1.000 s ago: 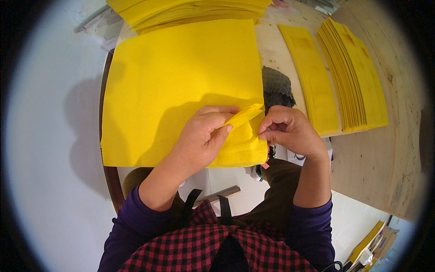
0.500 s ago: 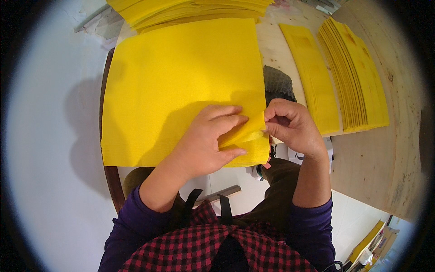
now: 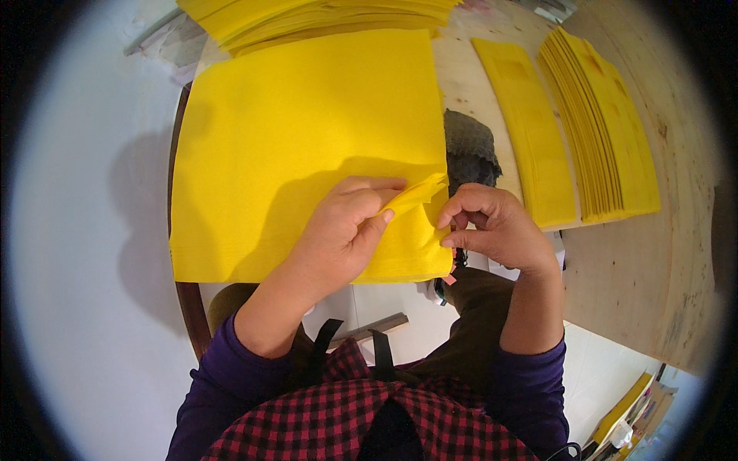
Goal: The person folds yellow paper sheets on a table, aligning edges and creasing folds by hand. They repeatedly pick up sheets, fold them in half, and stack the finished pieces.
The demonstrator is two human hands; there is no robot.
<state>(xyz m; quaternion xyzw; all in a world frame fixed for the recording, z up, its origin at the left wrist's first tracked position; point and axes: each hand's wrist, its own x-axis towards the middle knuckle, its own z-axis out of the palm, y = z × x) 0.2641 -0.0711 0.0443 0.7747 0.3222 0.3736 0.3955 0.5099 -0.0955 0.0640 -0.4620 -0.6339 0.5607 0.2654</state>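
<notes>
A stack of large yellow felt-like fabric sheets (image 3: pixel 307 100) lies in front of me, its near edge above my lap. My left hand (image 3: pixel 338 230) rests on the top sheet near its front right corner. Its thumb and fingers are closed on a raised, creased fold (image 3: pixel 415 192) of the yellow fabric. Beside the right edge of the stack is my right hand (image 3: pixel 492 223), thumb and forefinger slightly apart with nothing visible between them. Its fingertips are close to the sheets' edge; whether they touch it is hard to see.
More yellow sheets (image 3: pixel 323 23) are piled at the far side. On the wooden table (image 3: pixel 638 261) to the right lie a flat yellow folded piece (image 3: pixel 526 131) and a row of folded yellow pieces (image 3: pixel 607 131). A dark grey textured cloth (image 3: pixel 470 142) sits between stack and table pieces.
The fabric near the right corner has been lifted and folded leftward into my left hand, whose thumb has closed on it. My right hand has let go of the edge and dropped slightly nearer me.
</notes>
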